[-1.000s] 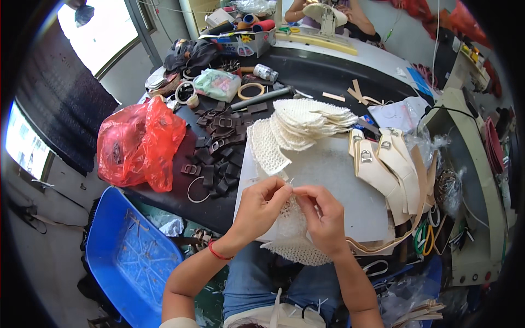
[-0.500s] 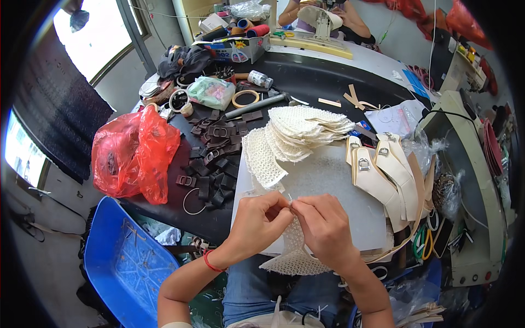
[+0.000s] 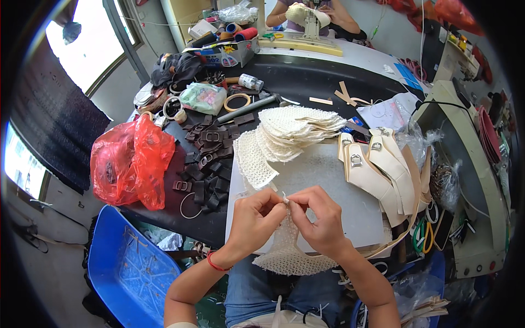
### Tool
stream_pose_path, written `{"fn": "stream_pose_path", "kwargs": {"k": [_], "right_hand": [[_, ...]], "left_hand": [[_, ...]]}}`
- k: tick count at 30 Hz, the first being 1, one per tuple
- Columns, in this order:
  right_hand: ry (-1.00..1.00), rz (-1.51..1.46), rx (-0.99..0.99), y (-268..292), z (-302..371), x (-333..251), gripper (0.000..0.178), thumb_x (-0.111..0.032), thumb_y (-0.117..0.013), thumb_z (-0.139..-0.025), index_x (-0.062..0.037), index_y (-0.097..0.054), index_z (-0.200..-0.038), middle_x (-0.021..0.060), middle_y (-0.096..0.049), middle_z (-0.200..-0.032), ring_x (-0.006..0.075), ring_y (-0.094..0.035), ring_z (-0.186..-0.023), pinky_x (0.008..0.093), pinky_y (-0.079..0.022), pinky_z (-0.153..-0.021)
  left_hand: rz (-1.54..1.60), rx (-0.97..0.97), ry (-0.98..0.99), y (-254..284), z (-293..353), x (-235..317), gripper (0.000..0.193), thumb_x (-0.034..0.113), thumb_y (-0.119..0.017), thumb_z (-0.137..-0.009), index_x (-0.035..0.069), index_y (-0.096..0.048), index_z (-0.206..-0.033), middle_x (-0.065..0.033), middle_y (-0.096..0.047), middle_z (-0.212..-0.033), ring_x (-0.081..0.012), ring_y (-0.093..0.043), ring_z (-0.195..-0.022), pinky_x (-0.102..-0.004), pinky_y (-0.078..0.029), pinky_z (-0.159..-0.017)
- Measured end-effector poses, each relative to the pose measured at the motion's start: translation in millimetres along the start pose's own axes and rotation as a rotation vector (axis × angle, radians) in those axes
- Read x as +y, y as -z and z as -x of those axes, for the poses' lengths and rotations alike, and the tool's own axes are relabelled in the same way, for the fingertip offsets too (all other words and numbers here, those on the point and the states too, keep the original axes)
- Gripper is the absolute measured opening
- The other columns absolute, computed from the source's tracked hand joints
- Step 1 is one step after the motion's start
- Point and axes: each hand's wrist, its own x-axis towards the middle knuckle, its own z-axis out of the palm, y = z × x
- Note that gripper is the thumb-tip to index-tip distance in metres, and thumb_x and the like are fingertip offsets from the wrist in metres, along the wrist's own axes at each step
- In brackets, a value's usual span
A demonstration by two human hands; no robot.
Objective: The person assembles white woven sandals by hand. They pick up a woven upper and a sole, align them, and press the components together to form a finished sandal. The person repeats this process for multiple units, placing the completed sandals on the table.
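Observation:
Both hands pinch the upper edge of a cream woven shoe-upper piece (image 3: 292, 256), which hangs below them over my lap. My left hand (image 3: 256, 217) has thumb and forefinger closed on the edge, with a red cord round the wrist. My right hand (image 3: 319, 218) pinches the same edge just beside it, fingertips nearly meeting. A small white tip pokes up between the fingertips; its kind is too small to tell. Just beyond lies a stack of similar cream woven pieces (image 3: 301, 130), partly on a white board (image 3: 333, 218).
Left are dark buckled straps (image 3: 210, 147), a red plastic bag (image 3: 131, 158) and a blue tub (image 3: 128, 262). Beige buckled pieces (image 3: 377, 169) lie right, near scissors (image 3: 424, 235). A hammer (image 3: 249, 109) lies beyond. At the back, another person's hands (image 3: 333, 19) work at a sewing machine (image 3: 313, 27).
The view has shifted slightly. My right hand's fingers have opened out a little from the left hand's, and the pinched edge shows more between them. Both hands keep their hold.

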Motion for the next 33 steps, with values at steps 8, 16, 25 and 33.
{"fn": "stream_pose_path", "kwargs": {"k": [8, 16, 25, 33], "right_hand": [[0.054, 0.16, 0.165, -2, -1, 9, 0.012, 0.0, -0.058, -0.079, 0.0007, -0.055, -0.091, 0.0137, -0.056, -0.088, 0.0248, -0.057, -0.07, 0.0333, -0.048, -0.061], [-0.233, 0.854, 0.508, 119, 74, -1, 0.02, 0.007, -0.054, -0.075, 0.0007, -0.05, -0.094, 0.0142, -0.052, -0.089, 0.0287, -0.053, -0.075, 0.036, -0.046, -0.067], [-0.646, 0.363, 0.68, 196, 141, 47, 0.028, -0.025, -0.059, -0.088, 0.0011, -0.061, -0.097, 0.0114, -0.064, -0.08, 0.0168, -0.06, -0.07, 0.028, -0.047, -0.064], [-0.375, -0.168, 0.811, 153, 122, 19, 0.022, -0.015, -0.056, -0.091, 0.0037, -0.059, -0.1, 0.0062, -0.063, -0.084, 0.0137, -0.059, -0.074, 0.0253, -0.047, -0.07]], "left_hand": [[0.137, -0.044, 0.027, -6, -9, 2, 0.01, 0.007, -0.056, -0.086, -0.003, -0.059, -0.085, 0.0013, -0.057, -0.07, -0.0019, -0.05, -0.063, -0.0183, -0.039, -0.054], [-0.355, 0.023, -0.288, 7, -54, 29, 0.015, 0.008, -0.055, -0.088, -0.002, -0.061, -0.096, -0.0089, -0.062, -0.071, -0.0088, -0.057, -0.062, -0.0242, -0.045, -0.052], [-0.72, -0.086, -0.724, -68, -59, 51, 0.032, -0.001, -0.059, -0.08, 0.002, -0.055, -0.111, -0.017, -0.059, -0.104, -0.0348, -0.056, -0.096, -0.038, -0.044, -0.082], [-0.411, -0.783, -0.351, -200, -23, 44, 0.033, 0.012, -0.067, -0.077, 0.003, -0.057, -0.107, -0.0126, -0.063, -0.092, -0.0331, -0.06, -0.084, -0.0381, -0.047, -0.072]]}}
